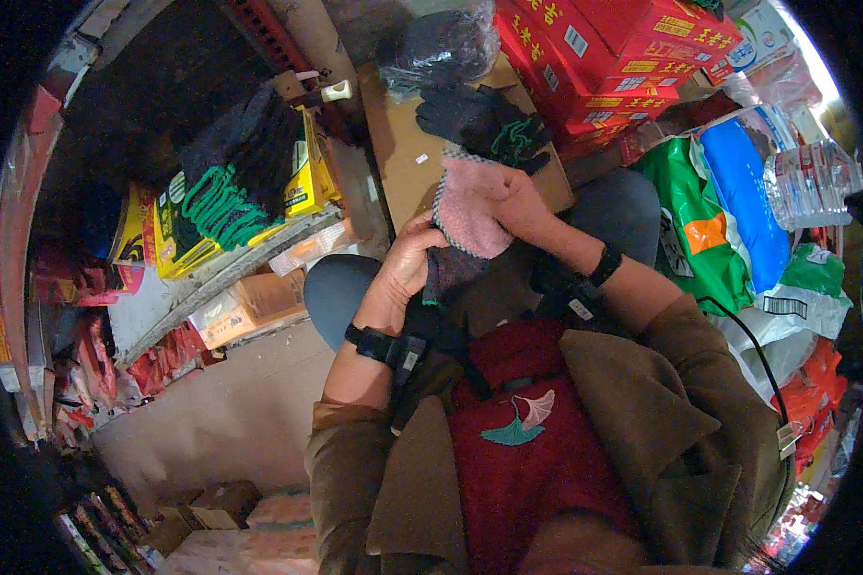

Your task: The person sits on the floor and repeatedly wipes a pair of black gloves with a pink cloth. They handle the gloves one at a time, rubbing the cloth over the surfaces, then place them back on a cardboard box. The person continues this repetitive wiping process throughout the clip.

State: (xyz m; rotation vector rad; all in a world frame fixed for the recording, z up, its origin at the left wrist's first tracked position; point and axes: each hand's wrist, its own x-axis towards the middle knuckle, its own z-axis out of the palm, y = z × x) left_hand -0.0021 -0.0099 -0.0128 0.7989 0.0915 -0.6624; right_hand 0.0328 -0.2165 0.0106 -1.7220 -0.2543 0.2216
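A pink terry cloth [467, 201] with a black-and-white edging is between my hands, over my lap. My left hand [411, 251] pinches its near left edge between thumb and fingers, and a dark knitted glove [449, 273] with a green edge hangs just below that hand. My right hand [521, 201] grips the cloth from the right, its fingertips partly hidden in the folds. Just beyond, dark gloves [467, 118] with green cuffs lie on a cardboard box [403, 172].
On the shelf at left, a yellow carton [306, 180] stands by a stack of dark green-cuffed gloves [230, 201]. Red cartons [597, 65] are piled at the upper right. Green and blue packages [705, 215] and bottled water [809, 183] lie at right.
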